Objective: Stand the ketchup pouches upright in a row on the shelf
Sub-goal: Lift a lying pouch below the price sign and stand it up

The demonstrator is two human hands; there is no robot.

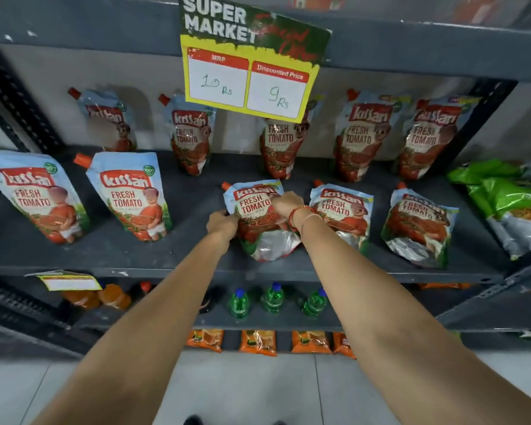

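Even indoor light, wide-angle bend, soft edges

Light falls from above and in front: the pouches along the back wall cast soft shadows behind them, and the lower shelves in the bottom left lie dim. Glare glints off the silver foil at centre and off the green packets (503,191) at the right edge. Shelf rails bow towards the corners. The price sign (249,59) at the top is partly smeared, and the corners blur.
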